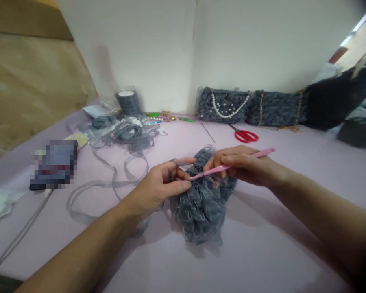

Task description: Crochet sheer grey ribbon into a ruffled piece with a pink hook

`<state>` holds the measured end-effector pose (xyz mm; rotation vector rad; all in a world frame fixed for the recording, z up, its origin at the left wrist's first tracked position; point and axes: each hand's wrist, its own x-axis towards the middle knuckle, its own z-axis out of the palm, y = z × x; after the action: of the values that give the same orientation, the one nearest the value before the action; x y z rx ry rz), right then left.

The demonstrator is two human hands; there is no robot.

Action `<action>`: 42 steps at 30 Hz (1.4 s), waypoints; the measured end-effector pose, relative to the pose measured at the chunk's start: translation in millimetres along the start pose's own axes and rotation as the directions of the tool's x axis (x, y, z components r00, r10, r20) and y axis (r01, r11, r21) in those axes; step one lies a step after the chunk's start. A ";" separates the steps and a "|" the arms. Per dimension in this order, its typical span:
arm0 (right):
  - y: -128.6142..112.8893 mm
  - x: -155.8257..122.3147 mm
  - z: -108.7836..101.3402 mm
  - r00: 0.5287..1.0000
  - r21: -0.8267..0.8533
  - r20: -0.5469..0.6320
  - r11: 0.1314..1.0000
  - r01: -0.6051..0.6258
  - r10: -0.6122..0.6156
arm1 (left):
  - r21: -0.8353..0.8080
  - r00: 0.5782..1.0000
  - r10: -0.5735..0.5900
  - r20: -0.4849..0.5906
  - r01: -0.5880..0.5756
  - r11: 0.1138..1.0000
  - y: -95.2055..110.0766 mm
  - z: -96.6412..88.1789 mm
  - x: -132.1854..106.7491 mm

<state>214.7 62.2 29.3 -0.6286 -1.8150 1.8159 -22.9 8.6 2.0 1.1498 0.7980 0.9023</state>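
Observation:
A ruffled grey ribbon piece (201,211) lies on the pale purple table (262,252), held up at its top edge between both hands. My left hand (160,185) pinches the ruffles and a strand of grey ribbon (110,185) that trails off to the left. My right hand (242,165) is closed around a pink crochet hook (232,165), whose tip meets the ruffles beside my left fingertips.
Red scissors (245,135) and a thin needle (208,132) lie behind the hands. Two finished grey bags (228,106) with pearl and chain straps lean on the wall. A ribbon spool (128,101), loose ribbon, beads and a phone (55,162) sit at the left.

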 end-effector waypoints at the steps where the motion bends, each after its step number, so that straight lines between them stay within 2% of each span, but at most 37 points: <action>1: -2.4 -1.6 -1.3 1.000 -0.030 0.009 0.999 -0.010 0.010 | 0.008 1.000 0.005 0.003 -0.005 1.000 0.4 0.0 0.1; 4: -11.0 -6.6 -3.7 0.999 -0.168 0.007 0.985 -0.038 0.039 | 0.040 1.000 0.022 0.002 -0.022 0.999 0.7 0.0 0.7; 7: -20.6 -11.0 -2.0 0.998 -0.356 -0.012 0.933 -0.057 0.057 | 0.063 0.999 0.036 -0.004 -0.036 0.997 -0.1 -0.3 0.8; 12: -32.3 -14.9 5.5 1.000 -0.578 -0.022 0.816 0.005 -0.021 | 0.089 0.999 0.048 -0.008 -0.047 0.995 0.0 0.1 -1.5; 16: -37.3 -17.1 10.6 0.998 -0.700 0.013 0.712 0.052 -0.060 | 0.236 0.995 0.071 -0.066 -0.054 0.970 4.2 5.5 -4.7; 20: -42.4 -19.2 21.9 0.994 -0.803 0.061 0.587 0.105 -0.095 | 0.451 0.970 0.191 -0.148 -0.106 0.886 6.9 13.8 -6.5; 24: -35.3 -17.2 45.0 0.969 -0.909 0.109 0.371 0.188 -0.224 | 0.586 0.922 0.346 -0.173 -0.186 0.789 4.9 19.4 -7.6; 26: -25.4 -14.4 57.9 0.953 -0.961 0.073 0.236 0.146 -0.293 | 0.629 0.883 0.424 -0.201 -0.215 0.747 4.0 22.7 -7.9; 28: -14.3 -10.5 66.8 0.931 -0.995 0.009 0.089 0.045 -0.365 | 0.636 0.841 0.479 -0.251 -0.230 0.736 4.7 28.2 -7.2; 30: -4.8 -5.9 67.9 0.862 -0.998 0.050 -0.044 0.032 -0.504 | 0.564 0.815 0.475 -0.332 -0.233 0.793 7.4 36.0 -4.7; 32: 1.9 -1.8 59.8 0.774 -0.992 0.107 -0.115 0.044 -0.625 | 0.352 0.816 0.385 -0.432 -0.241 0.904 12.1 43.9 0.0; 34: 5.2 0.0 45.2 0.695 -0.987 0.162 -0.126 0.104 -0.700 | 0.045 0.876 0.206 -0.436 -0.208 0.977 18.7 48.2 6.1; 36: 4.9 -0.9 29.4 0.656 -0.973 0.209 -0.089 0.211 -0.725 | -0.171 0.959 0.023 -0.282 -0.074 0.982 26.7 46.1 12.5; 37: 3.4 -2.3 22.8 0.668 -0.963 0.214 -0.042 0.265 -0.713 | -0.205 0.983 -0.054 -0.173 0.018 0.979 30.8 42.6 15.6; 39: -2.3 -5.9 13.6 0.714 -0.927 0.201 0.106 0.360 -0.671 | -0.179 0.987 -0.162 0.020 0.162 0.970 38.1 32.3 21.2; 40: -6.1 -7.8 11.1 0.741 -0.899 0.187 0.191 0.393 -0.644 | -0.154 0.980 -0.185 0.076 0.194 0.969 40.9 26.6 23.6; 42: -14.1 -11.8 8.8 0.787 -0.845 0.161 0.329 0.421 -0.596 | -0.110 0.975 -0.190 0.115 0.203 0.973 44.1 16.8 27.4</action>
<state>218.5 47.8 43.2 -0.4069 -2.3594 0.3027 -4.2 33.5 46.9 0.9840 0.7479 0.7104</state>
